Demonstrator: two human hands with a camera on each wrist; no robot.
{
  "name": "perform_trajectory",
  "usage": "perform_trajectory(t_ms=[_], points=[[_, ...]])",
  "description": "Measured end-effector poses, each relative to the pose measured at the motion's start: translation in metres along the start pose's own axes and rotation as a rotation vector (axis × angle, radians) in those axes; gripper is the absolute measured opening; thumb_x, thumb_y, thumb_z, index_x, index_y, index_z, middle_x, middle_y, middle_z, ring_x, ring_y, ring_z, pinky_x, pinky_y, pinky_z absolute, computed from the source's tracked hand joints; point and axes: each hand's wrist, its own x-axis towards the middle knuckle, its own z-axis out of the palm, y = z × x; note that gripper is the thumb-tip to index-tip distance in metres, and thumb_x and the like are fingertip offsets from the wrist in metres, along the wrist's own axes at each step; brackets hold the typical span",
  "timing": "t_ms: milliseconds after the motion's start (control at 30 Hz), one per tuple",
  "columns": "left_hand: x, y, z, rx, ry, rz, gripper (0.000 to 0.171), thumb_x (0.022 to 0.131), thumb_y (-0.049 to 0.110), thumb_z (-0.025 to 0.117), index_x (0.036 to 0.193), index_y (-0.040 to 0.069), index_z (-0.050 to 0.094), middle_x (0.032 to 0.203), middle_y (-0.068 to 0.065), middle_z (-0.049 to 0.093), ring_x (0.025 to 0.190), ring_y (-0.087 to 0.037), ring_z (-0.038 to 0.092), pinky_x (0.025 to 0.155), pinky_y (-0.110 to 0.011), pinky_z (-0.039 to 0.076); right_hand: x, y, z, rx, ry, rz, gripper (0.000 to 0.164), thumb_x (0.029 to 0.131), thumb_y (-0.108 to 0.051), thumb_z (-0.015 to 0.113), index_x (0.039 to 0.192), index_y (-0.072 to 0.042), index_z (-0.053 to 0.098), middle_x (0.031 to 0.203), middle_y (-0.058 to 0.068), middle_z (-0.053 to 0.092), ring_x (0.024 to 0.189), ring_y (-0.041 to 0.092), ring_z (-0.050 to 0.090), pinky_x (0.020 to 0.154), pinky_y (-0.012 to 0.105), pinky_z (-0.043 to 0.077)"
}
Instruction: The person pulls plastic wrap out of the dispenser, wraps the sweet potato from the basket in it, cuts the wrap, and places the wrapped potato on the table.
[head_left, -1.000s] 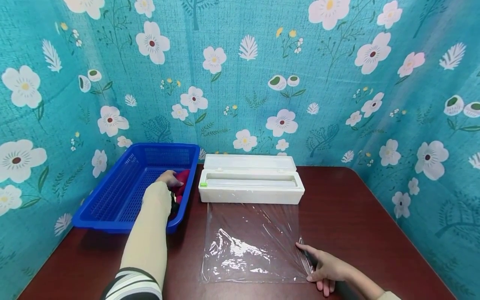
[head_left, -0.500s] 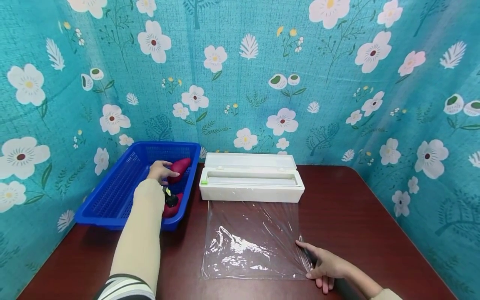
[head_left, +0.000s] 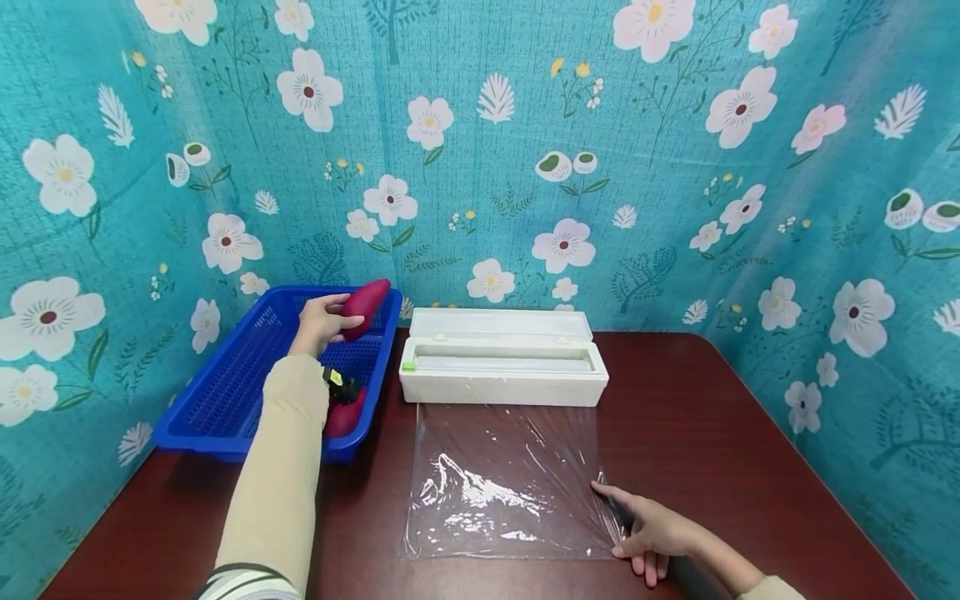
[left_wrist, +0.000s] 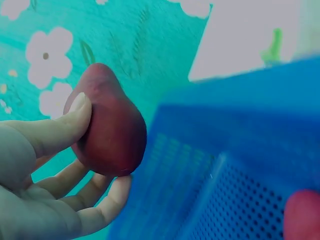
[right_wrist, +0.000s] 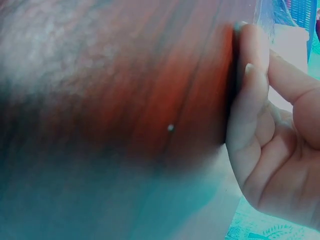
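Note:
My left hand [head_left: 318, 323] holds a dark red sweet potato [head_left: 365, 309] above the far right part of the blue basket [head_left: 206, 447]. In the left wrist view the thumb lies on one side of the sweet potato [left_wrist: 111, 125] and curled fingers on the other. A second red sweet potato [head_left: 345, 419] lies in the basket near its right wall. My right hand [head_left: 651, 535] pinches the right edge of a sheet of clear cling film [head_left: 510, 492], which is gathered into creases there. The film stretches over the table from a white cling film dispenser [head_left: 504, 389].
The dispenser's lid [head_left: 501, 325] stands raised at the back, with a bright green tab [head_left: 408, 367] at its left end. The dark red-brown table [head_left: 690, 417] is enclosed by a teal flowered curtain [head_left: 465, 167].
My left hand has lifted the sweet potato up off the basket's floor, uncovering the other one below. The right hand keeps its place on the film.

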Motion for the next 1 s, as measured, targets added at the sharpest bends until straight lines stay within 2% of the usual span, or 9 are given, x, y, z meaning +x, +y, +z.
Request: perform_trajectory(t_ms=[133, 333, 533, 733, 900, 1000], points=[[-0.002, 0.005, 0.006, -0.035, -0.06, 0.011, 0.061, 0.083, 0.007, 0.063, 0.137, 0.009, 0.035, 0.135, -0.022, 0.036, 0.112, -0.038, 0.046, 0.08, -0.042, 0.046, 0.0, 0.003, 0.001, 0.011, -0.011, -0.007, 0.086, 0.08, -0.011, 0.065, 0.141, -0.001, 0.006, 0.052, 0.01, 0.057, 0.041, 0.018, 0.057, 0.033, 0.025, 0.042], [-0.011, 0.015, 0.019, -0.064, -0.177, 0.016, 0.06, 0.083, 0.007, 0.063, 0.137, 0.007, 0.036, 0.135, -0.02, 0.035, 0.109, -0.038, 0.047, 0.079, -0.041, 0.047, 0.0, 0.004, 0.001, 0.015, -0.023, -0.007, 0.087, 0.08, -0.012, 0.065, 0.142, -0.002, 0.005, 0.053, 0.008, 0.058, 0.041, 0.013, 0.056, 0.033, 0.022, 0.041], [-0.024, 0.027, 0.036, -0.062, -0.259, 0.083, 0.057, 0.082, 0.004, 0.063, 0.134, 0.006, 0.04, 0.133, -0.02, 0.038, 0.101, -0.036, 0.054, 0.077, -0.043, 0.048, 0.0, 0.003, 0.0, 0.012, -0.024, -0.015, 0.087, 0.08, -0.012, 0.065, 0.142, -0.002, 0.004, 0.053, 0.008, 0.058, 0.041, 0.013, 0.056, 0.033, 0.022, 0.041], [-0.036, 0.034, 0.06, -0.021, -0.355, 0.151, 0.055, 0.08, 0.002, 0.065, 0.131, 0.004, 0.044, 0.128, -0.021, 0.044, 0.093, -0.03, 0.058, 0.07, -0.04, 0.051, 0.0, 0.001, 0.0, 0.018, -0.009, 0.016, 0.087, 0.08, -0.012, 0.066, 0.142, -0.002, 0.006, 0.052, 0.009, 0.057, 0.04, 0.013, 0.056, 0.033, 0.022, 0.041], [-0.047, 0.037, 0.082, 0.015, -0.436, 0.194, 0.053, 0.077, 0.001, 0.067, 0.127, 0.003, 0.049, 0.123, -0.021, 0.048, 0.097, -0.03, 0.056, 0.069, -0.044, 0.05, 0.001, 0.001, 0.0, 0.023, -0.005, 0.036, 0.087, 0.08, -0.013, 0.066, 0.142, -0.003, 0.006, 0.052, 0.009, 0.057, 0.04, 0.013, 0.055, 0.033, 0.023, 0.041], [-0.055, 0.036, 0.094, 0.037, -0.473, 0.207, 0.052, 0.075, 0.0, 0.068, 0.125, 0.002, 0.051, 0.12, -0.021, 0.051, 0.099, -0.031, 0.056, 0.066, -0.041, 0.051, 0.001, 0.002, 0.0, 0.026, -0.008, 0.035, 0.087, 0.08, -0.013, 0.066, 0.142, -0.003, 0.006, 0.052, 0.009, 0.057, 0.04, 0.013, 0.055, 0.033, 0.023, 0.041]])
